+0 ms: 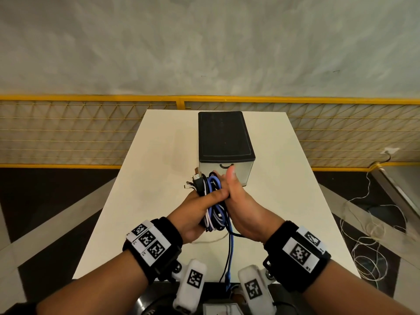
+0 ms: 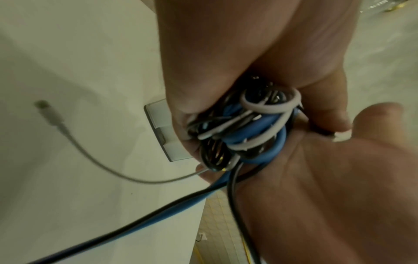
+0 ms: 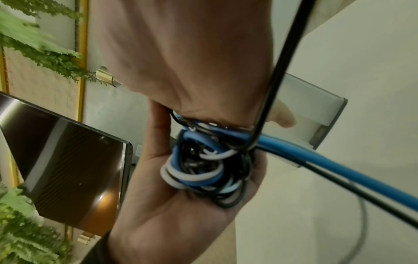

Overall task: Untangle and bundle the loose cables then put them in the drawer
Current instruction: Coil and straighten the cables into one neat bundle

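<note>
A coiled bundle of blue, white and black cables (image 1: 214,201) hangs above the white table (image 1: 159,178), just in front of the drawer box (image 1: 223,137). My left hand (image 1: 195,209) grips it from the left, thumb laid across the coils. My right hand (image 1: 241,201) clasps it from the right, thumb pointing up. A blue tail and a black tail (image 1: 229,253) hang off the near table edge. In the left wrist view the bundle (image 2: 248,132) sits between both hands, and a thin white cable end (image 2: 52,117) lies on the table. The right wrist view shows the coils (image 3: 203,166) in my left palm (image 3: 169,214).
The drawer box has a black top and a pale front with a dark handle (image 1: 226,165); its drawer looks closed. A yellow mesh fence (image 1: 91,133) runs behind the table. Loose white wires (image 1: 368,235) lie on the floor at the right. A dark screen (image 3: 68,160) stands nearby.
</note>
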